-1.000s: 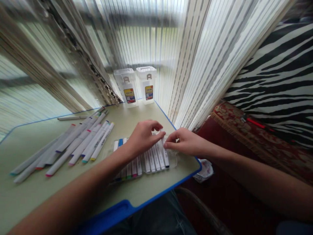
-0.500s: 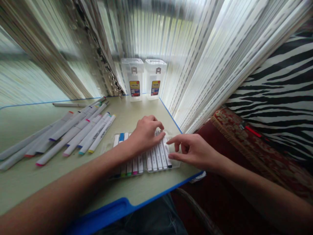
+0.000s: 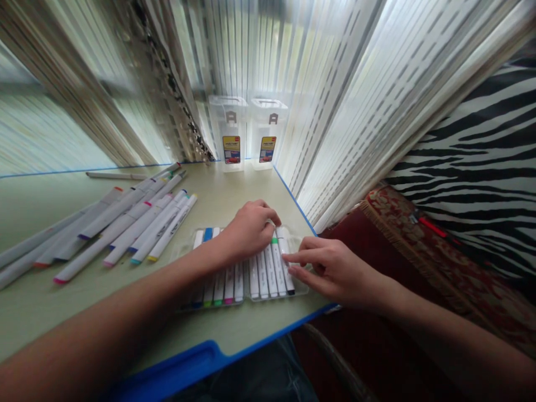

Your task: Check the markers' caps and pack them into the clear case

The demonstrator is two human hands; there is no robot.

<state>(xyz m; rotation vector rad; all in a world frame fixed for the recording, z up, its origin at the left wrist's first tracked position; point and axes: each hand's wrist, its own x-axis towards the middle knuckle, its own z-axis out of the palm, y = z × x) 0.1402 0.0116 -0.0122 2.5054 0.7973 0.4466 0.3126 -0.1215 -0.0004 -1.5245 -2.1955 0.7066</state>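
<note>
My left hand (image 3: 253, 228) lies over the upper part of a clear marker case (image 3: 247, 301), its fingers bent and thumb and forefinger slightly apart at the marker tops. White markers lie side by side in the case's two halves; the hand and forearm hide several. Beside the right edge, my right hand (image 3: 326, 268) has forefinger and thumb stretched out and apart. Their tips touch the side of the outermost white marker (image 3: 286, 267), which has a black lower end. Just left of it lies a marker with a green band (image 3: 274, 240).
Several loose markers (image 3: 125, 223) lie in a pile on the left of the blue-edged table (image 3: 138, 312). Two clear lidded boxes (image 3: 228, 125) with yellow labels stand at the back, before the striped curtain (image 3: 335, 111). A zebra-print cover (image 3: 473, 162) hangs at the right.
My right hand has moved slightly down, and its fingertips have come onto the outermost marker. My left hand has shifted slightly left, uncovering the green band and more of the marker tops.
</note>
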